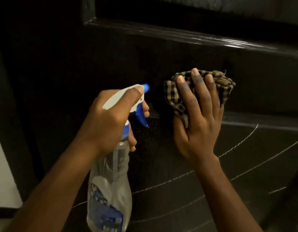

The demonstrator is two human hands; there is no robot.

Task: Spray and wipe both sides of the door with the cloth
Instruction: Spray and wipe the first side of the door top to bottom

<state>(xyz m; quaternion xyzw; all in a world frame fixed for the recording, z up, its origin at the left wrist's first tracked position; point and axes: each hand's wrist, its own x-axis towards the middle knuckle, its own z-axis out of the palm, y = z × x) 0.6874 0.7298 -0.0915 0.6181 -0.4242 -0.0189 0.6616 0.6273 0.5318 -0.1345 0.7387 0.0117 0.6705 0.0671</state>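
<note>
Door (161,61) fills the view, dark and glossy, and much of it is lost in shadow; grain shows only where light catches the raised moulding (186,37) running across the top. The base of the spray bottle (109,190) is cut off by the bottom edge, and its blue label is too blurred to read. Left hand (109,118) has its grip wrapped round the bottle's neck, thumb lying along the white sprayer head, a finger at the blue trigger (142,118), blue nozzle (146,87) aimed at the door. Right hand (200,124) is up against the panel just right of the nozzle, fingers straight over a bunched tan-and-black checked cloth (172,94), its lower corner pinched between thumb and palm; a good part of the cloth is hidden under the hand. Lower down there's a dark surface with thin pale curved lines (245,139), floor or lower door, can't tell which. Far left, a strip of white wall (4,173) with dark skirting (4,212) beneath it.
</note>
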